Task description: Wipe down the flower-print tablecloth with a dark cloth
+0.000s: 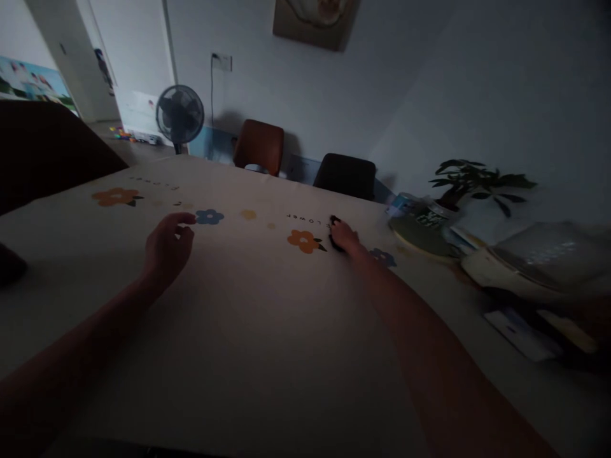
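- Black and small, the object [335, 222] sits under my right hand [344, 237], far out on the desk [267, 331] just beside the orange flower print [304, 240] and the printed lettering; it is too dark and too covered to tell what it is.
- My right grip is curled down over it, fingers closed around its near side. Whether I am truly pinching it or only resting on it I cannot tell from here.
- To do this well, I judge I should settle the fingertips on both sides of the object before lifting. At full reach my hold is weak, and the cloth under it could drag and wrinkle.
- My right arm is stretched nearly straight, forearm running diagonally up from the lower right, wrist low over the cloth.
- My left hand [167, 245] holds nothing. Its fingers are loosely bent with thumb and forefinger close together, hovering near the blue flower print [209, 217], well apart from the object.
- My left forearm comes in from the lower left, elbow bent more and relaxed.
- Further right, a heap of papers and a plate [420, 236] crowds the desk edge near a potted plant [472, 178]. I would keep my elbow clear of it.
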### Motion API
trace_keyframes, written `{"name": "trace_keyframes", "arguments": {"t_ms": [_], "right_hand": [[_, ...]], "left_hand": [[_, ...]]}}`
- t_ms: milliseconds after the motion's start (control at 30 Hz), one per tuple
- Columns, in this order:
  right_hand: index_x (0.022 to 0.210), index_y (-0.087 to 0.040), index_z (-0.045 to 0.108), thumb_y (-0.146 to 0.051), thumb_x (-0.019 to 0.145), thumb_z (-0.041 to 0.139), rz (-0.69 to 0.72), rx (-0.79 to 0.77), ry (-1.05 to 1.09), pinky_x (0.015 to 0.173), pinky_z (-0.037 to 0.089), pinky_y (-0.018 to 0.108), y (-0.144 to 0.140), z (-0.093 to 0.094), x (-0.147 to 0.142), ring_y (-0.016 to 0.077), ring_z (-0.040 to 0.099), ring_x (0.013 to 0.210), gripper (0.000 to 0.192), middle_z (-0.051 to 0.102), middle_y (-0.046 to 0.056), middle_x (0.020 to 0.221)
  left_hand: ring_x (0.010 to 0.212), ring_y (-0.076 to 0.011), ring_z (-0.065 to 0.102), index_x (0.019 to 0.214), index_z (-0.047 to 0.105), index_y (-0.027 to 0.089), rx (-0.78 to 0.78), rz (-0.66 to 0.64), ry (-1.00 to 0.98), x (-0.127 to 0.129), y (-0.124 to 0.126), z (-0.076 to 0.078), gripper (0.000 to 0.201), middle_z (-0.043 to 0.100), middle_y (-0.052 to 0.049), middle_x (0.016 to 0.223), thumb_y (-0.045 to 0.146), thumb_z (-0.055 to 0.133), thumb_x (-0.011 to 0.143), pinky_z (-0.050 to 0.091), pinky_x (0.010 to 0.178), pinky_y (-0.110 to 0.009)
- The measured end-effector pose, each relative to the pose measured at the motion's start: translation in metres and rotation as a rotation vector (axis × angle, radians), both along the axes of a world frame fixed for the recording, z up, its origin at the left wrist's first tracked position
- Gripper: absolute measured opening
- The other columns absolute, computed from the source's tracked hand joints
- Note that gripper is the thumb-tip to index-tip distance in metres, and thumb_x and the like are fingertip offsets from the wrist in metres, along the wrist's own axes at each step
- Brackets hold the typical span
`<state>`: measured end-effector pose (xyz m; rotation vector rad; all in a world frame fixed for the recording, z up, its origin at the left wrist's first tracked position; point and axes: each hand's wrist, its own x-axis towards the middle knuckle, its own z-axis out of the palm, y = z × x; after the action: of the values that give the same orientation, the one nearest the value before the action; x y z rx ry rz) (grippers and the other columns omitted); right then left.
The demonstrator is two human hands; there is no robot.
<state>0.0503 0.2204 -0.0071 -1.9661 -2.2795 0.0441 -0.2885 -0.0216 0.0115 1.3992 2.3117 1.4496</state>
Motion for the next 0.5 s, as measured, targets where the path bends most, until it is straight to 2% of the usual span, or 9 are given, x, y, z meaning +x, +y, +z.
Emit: {"name": "trace_keyframes", "arguments": {"t_ms": [100, 167, 233, 300, 367, 500], "right_hand": [[0.130, -0.018, 0.056, -0.038, 0.095, 0.060, 0.081, -0.021, -0.011, 0.098, 0.049, 0.050, -0.016, -0.002, 0.009, 0.0255, 0.057, 0.117, 0.040, 0.055, 0.011, 0.134], [0.134, -0.019, 0.054, -0.033, 0.100, 0.050, 0.145, -0.045, -0.016, 0.107, 0.041, 0.052, -0.033, -0.005, 0.010, 0.0274, 0.049, 0.129, 0.038, 0.049, 0.013, 0.144], [0.140, -0.020, 0.052, -0.026, 0.103, 0.037, 0.217, -0.073, -0.018, 0.114, 0.032, 0.049, -0.058, -0.007, 0.008, 0.0259, 0.039, 0.140, 0.040, 0.041, 0.012, 0.153], [0.144, -0.021, 0.049, -0.024, 0.103, 0.031, 0.305, -0.102, -0.017, 0.118, 0.026, 0.043, -0.091, -0.008, 0.000, 0.0223, 0.032, 0.144, 0.045, 0.035, 0.009, 0.158], [0.147, -0.020, 0.046, -0.029, 0.103, 0.033, 0.449, -0.119, -0.008, 0.119, 0.023, 0.040, -0.130, -0.008, -0.012, 0.0204, 0.029, 0.146, 0.047, 0.033, 0.008, 0.159], [0.148, -0.013, 0.043, -0.034, 0.103, 0.032, 0.806, -0.102, 0.010, 0.119, 0.019, 0.046, -0.212, -0.003, -0.042, 0.0228, 0.027, 0.147, 0.051, 0.033, 0.014, 0.158]], "left_hand": [[0.081, -0.0124, 0.055, 0.114, 0.064, 0.010, -0.029, -0.038, 0.018, 0.007, -0.006, 0.006, 0.035, 0.066, -0.005, 0.100, 0.021, 0.044, 0.089, 0.042, 0.085, -0.030], [0.079, -0.0114, 0.053, 0.115, 0.064, 0.010, -0.052, -0.041, 0.014, 0.012, -0.009, 0.008, 0.035, 0.064, -0.003, 0.095, 0.021, 0.045, 0.088, 0.042, 0.085, -0.029], [0.078, -0.0105, 0.052, 0.115, 0.064, 0.010, -0.058, -0.061, 0.010, 0.015, -0.010, 0.008, 0.035, 0.063, -0.002, 0.093, 0.022, 0.045, 0.088, 0.042, 0.086, -0.029], [0.077, -0.0103, 0.052, 0.115, 0.063, 0.010, -0.059, -0.073, 0.012, 0.016, -0.009, 0.006, 0.035, 0.062, -0.001, 0.092, 0.023, 0.045, 0.089, 0.042, 0.086, -0.029], [0.075, -0.0108, 0.052, 0.115, 0.064, 0.012, -0.075, -0.064, 0.021, 0.014, -0.007, 0.002, 0.034, 0.063, -0.001, 0.092, 0.023, 0.047, 0.087, 0.043, 0.083, -0.029], [0.075, -0.0137, 0.055, 0.111, 0.066, 0.017, -0.093, -0.019, 0.052, 0.007, -0.001, -0.005, 0.033, 0.065, -0.003, 0.091, 0.018, 0.050, 0.083, 0.042, 0.078, -0.027]]}}
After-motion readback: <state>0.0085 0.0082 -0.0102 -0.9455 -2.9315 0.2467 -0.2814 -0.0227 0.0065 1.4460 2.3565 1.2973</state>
